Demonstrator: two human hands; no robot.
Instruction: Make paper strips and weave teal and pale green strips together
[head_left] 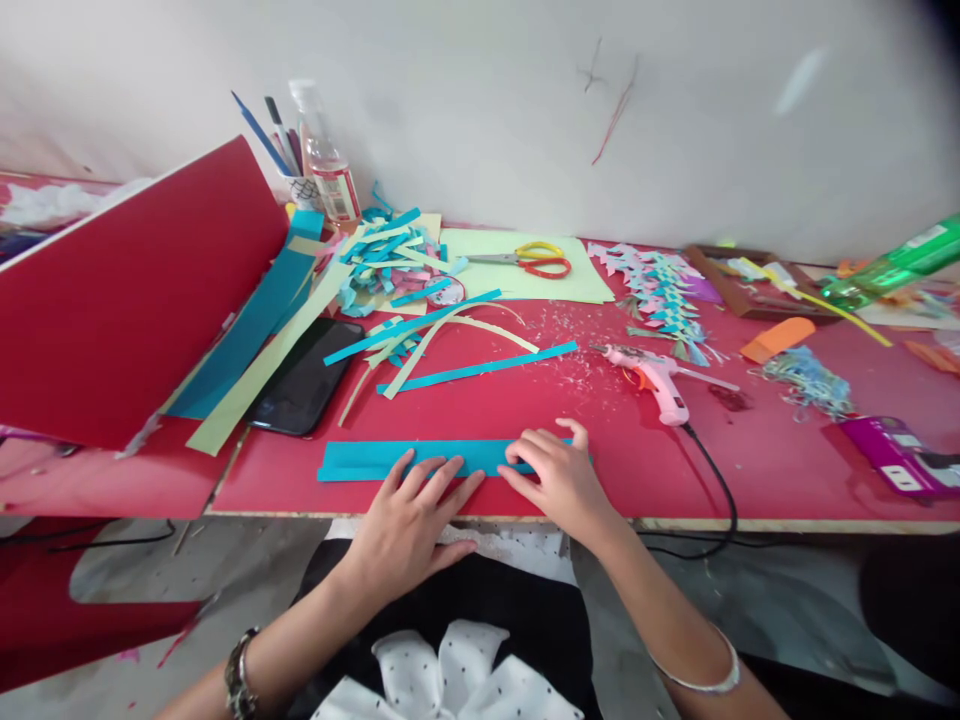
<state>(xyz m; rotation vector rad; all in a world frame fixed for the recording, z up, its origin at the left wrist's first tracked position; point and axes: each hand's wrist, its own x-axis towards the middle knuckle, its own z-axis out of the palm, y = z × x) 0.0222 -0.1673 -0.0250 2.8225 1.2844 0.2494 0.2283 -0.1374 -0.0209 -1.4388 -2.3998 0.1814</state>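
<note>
Head view: red counter
Left hand: spread
Right hand: curled, grip unclear
Blue strip: under both hands' fingers
Loose strips: just beyond
Phone: beyond left hand
Glue gun: beyond right hand

Your left forearm and right forearm reach forward, angling inward. Your left hand is palm down, its 4 fingers spread and slightly bent, the thumb held apart nearer your body. Your right hand sits near it, not touching, fingers curled, thumb pointing left, little finger crooked upward.
</note>
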